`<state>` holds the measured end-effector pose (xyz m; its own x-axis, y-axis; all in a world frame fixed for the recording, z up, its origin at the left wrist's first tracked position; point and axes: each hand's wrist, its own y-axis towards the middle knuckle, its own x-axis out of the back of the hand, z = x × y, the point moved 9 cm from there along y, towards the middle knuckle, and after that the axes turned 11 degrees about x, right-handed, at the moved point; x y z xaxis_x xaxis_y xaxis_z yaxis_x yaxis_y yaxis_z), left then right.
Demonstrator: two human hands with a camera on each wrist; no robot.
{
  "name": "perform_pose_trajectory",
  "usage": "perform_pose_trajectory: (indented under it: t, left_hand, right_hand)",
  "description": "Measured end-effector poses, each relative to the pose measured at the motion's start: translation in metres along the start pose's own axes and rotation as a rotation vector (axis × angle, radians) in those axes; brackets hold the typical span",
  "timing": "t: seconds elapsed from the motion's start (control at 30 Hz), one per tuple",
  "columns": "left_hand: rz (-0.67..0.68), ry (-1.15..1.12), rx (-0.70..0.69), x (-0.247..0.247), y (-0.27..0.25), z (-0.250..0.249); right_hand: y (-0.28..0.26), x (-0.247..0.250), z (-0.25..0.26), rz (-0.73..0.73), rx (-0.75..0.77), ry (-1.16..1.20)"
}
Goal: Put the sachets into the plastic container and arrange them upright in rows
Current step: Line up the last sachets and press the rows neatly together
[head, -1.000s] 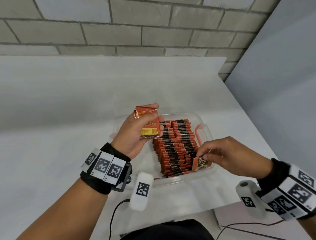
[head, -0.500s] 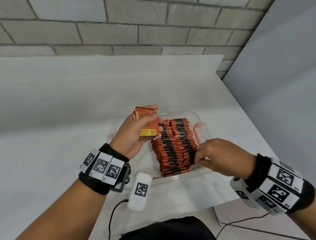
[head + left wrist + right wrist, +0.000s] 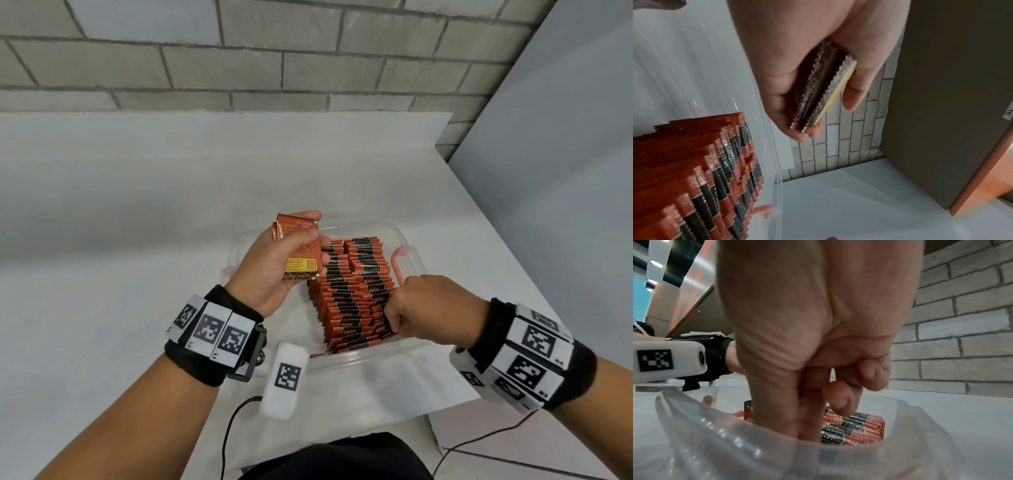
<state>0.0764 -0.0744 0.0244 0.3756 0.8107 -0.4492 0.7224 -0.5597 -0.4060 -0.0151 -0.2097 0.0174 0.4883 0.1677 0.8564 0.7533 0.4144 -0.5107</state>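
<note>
A clear plastic container [image 3: 407, 240] holds two rows of orange-and-black sachets [image 3: 352, 291] standing upright. My left hand [image 3: 310, 228] hovers over the container's left side and grips a small stack of sachets [image 3: 303, 260]; the left wrist view shows the stack's crimped edges [image 3: 824, 91] between thumb and fingers. My right hand [image 3: 394, 322] is down in the near right corner. Its thumb and forefinger [image 3: 809, 418] are pressed together and pushed into the near end of the right row [image 3: 859, 426]. Their tips and the sachet between them are hidden behind the container rim [image 3: 838, 459].
The container sits near the front right corner of a white table [image 3: 137, 240], with a pink latch [image 3: 397, 267] on its right side. A brick wall [image 3: 239, 68] stands behind and a grey panel [image 3: 565, 171] to the right. Cables [image 3: 226, 442] hang off the front edge.
My right hand has lowered its sachet into the near end of the right row, and the sachet has gone out of sight. The left hand has stayed in place with its stack.
</note>
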Motion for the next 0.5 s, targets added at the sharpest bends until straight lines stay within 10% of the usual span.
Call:
perform_pose_trajectory:
  t: [0.5]
  left_hand:
    - [0.024, -0.090, 0.036, 0.002, 0.005, 0.004]
  right_hand:
    - [0.004, -0.008, -0.015, 0.000, -0.069, 0.106]
